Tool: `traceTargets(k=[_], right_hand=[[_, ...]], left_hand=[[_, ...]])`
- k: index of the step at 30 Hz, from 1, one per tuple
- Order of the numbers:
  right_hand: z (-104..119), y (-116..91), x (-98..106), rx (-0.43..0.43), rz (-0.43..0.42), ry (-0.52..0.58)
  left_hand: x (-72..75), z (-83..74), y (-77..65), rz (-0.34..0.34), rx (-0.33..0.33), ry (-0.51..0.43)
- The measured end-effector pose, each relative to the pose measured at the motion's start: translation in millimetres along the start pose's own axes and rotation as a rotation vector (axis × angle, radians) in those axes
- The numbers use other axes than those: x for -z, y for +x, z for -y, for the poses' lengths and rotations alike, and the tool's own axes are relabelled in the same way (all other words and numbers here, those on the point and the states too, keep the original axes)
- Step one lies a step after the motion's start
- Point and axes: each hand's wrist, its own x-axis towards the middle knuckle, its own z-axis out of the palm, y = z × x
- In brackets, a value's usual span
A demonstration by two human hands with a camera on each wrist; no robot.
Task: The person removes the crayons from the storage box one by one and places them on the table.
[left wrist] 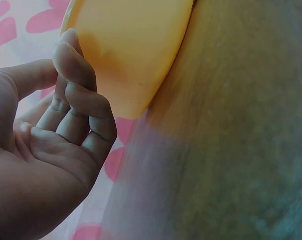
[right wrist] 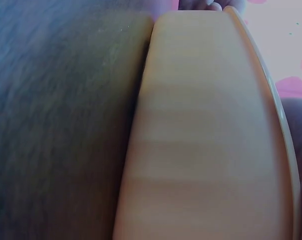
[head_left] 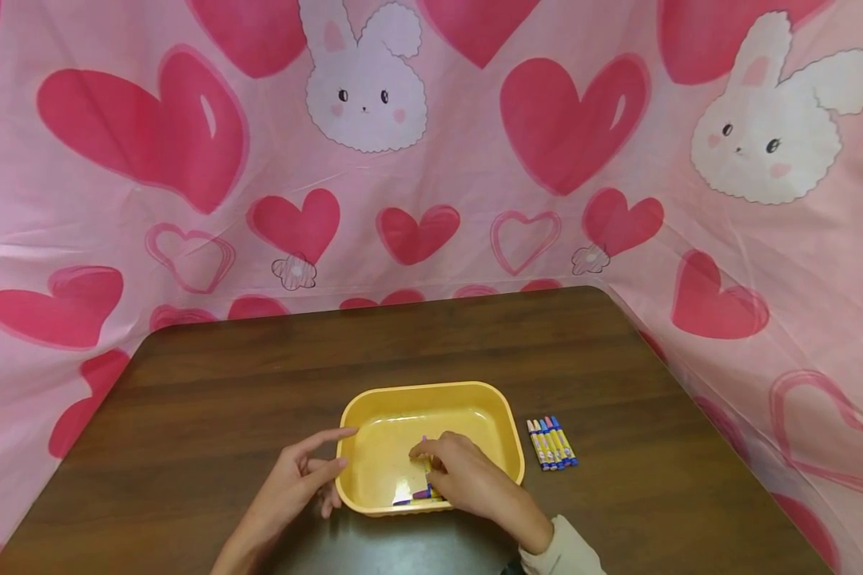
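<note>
A yellow plastic tray (head_left: 420, 390) sits on the table in front of me. Inside it, near the front wall, lie a few crayons, one with a dark purple tip (head_left: 421, 494). My right hand (head_left: 467, 477) reaches over the front wall, its curled thumb and index finger around a purple-tipped crayon (head_left: 424, 438); the hand covers part of it. My left hand (head_left: 291, 479) is at the tray's left end, index fingertip and thumb right at the rim, the other fingers lower outside. In the left wrist view, that hand's fingers (left wrist: 76, 100) are loosely bent beside the tray wall (left wrist: 136, 50).
To the right of the tray, several crayons (head_left: 552, 443) in yellow wrappers lie side by side in a row. The dark wooden table (head_left: 259, 383) ends at a pink curtain (head_left: 467, 160) with hearts and rabbits behind and on both sides.
</note>
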Motion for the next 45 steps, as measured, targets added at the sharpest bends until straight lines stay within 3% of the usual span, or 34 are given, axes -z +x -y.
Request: traceTargets(k=[4,12,26,34,45], right_hand=[[0.7,-1.1,-0.2,-0.016,-0.001,-0.019],[3.2,-3.4,-0.1,-0.088,-0.102,-0.020],[4.4,-2.9,0.0,-0.179,-0.098,-0.054],[3.7,-2.2,-1.1,-0.127,-0.152,-0.093],[3.2,-0.2,1.4,-0.138,-0.043,-0.061]], left_hand=[[0.1,0.0,-0.1,0.007,-0.012,0.001],[0.0,0.9,0.1,0.003,-0.009,-0.003],[-0.4,0.5,0.1,-0.002,0.007,-0.002],[-0.5,-0.3,-0.4,-0.018,0.025,0.017],[-1.1,0.7,0.3,-0.010,0.021,0.003]])
